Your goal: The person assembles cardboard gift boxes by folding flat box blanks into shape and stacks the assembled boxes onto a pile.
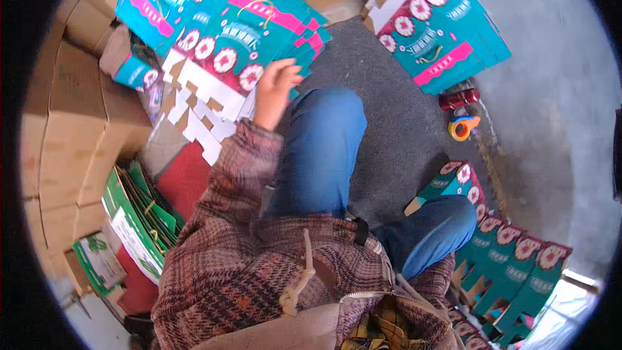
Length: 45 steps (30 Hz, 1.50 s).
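Observation:
My left hand point(277, 93) is held over the near right edge of a stack of flat teal cardboard box blanks point(214, 34), its fingers loosely bent and apart with nothing between them. Whether the fingertips touch the top blank I cannot tell. The blanks carry pink bands, flower-like round prints and thin rope handles, and their white cut-out flaps point(194, 131) spread toward me. My right hand does not show; only the right sleeve point(433, 279) appears, beside my bent knee.
Another pile of teal blanks point(447, 42) lies front right, near an orange tape dispenser point(461, 129) and a dark red object point(459, 98). Folded teal boxes point(502, 253) stand in rows at right. Brown cartons point(71, 136) and green flattened boxes point(133, 223) line the left. A dark mat point(382, 104) covers the floor.

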Tool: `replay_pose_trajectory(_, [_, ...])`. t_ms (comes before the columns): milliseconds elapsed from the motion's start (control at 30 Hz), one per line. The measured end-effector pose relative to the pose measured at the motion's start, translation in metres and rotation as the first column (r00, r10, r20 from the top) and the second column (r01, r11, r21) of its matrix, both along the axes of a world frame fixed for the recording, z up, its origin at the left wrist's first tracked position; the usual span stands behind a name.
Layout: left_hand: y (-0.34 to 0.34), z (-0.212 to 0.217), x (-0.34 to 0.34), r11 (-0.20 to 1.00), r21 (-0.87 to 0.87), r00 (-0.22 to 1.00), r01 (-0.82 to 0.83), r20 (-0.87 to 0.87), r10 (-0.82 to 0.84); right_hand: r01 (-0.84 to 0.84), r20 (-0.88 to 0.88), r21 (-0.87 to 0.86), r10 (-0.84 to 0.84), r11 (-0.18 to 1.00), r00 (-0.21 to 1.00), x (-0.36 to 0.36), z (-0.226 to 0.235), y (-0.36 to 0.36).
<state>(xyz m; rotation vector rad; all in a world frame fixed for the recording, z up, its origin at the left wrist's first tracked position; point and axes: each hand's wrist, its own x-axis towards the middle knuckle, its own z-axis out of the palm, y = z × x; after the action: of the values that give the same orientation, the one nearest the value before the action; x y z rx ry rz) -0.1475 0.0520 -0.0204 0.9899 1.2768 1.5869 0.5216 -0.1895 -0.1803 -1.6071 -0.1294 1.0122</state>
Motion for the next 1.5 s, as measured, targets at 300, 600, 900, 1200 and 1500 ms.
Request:
replay_pose_trajectory(300, [0.034,-0.238,-0.119,0.901,-0.412,0.563,-0.139,0.715,0.414,-0.136,-0.048,-0.080,0.133,0.987,0.990,-0.009,0.039,0.030])
replay_pose_trajectory(600, [0.064,-0.256,-0.103,0.797,-0.464,0.064,-0.387,0.849,0.525,-0.245,-0.093,-0.095,0.237,0.965,0.967,0.012,0.040,0.093])
replay_pose_trajectory(900, [0.070,-0.225,-0.107,0.757,-0.476,-0.030,-0.447,0.854,0.519,-0.391,-0.097,-0.066,0.384,0.918,0.918,0.022,0.051,0.164])
replay_pose_trajectory(1200, [0.053,-0.108,-0.162,0.774,-0.206,0.632,-0.599,0.472,0.615,-0.500,0.020,0.079,0.500,0.862,0.866,-0.017,0.103,0.217])
replay_pose_trajectory(1500, [-0.008,0.105,-0.061,0.911,0.256,0.879,-0.324,-0.275,0.390,-0.675,0.711,-0.077,0.515,0.734,0.479,-0.081,0.186,0.220])
